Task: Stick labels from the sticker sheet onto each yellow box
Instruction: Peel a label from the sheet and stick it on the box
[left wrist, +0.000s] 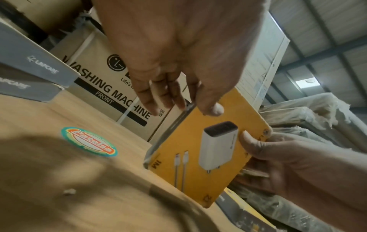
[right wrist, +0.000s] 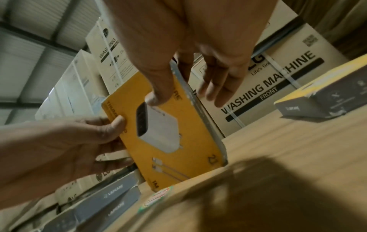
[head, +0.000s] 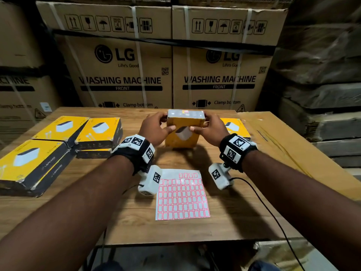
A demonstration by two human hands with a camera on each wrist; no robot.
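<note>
We've got the yellow box (head: 185, 132) stood on edge mid-table, left hand (head: 154, 128) & right hand (head: 210, 128) each pinching a side w/ thumb in front, fingers behind, and the sticker sheet (head: 182, 194) lies flat just nearer us, roughly equidistant from both hands.

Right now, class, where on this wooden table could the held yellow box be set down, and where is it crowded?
Bare wood lies on the wooden table between the white sticker sheet with red-edged labels and the stacked yellow boxes at left, and also right of the sheet toward the flat brown cardboard. The left edge is crowded. Both hands occupy the middle.
</note>
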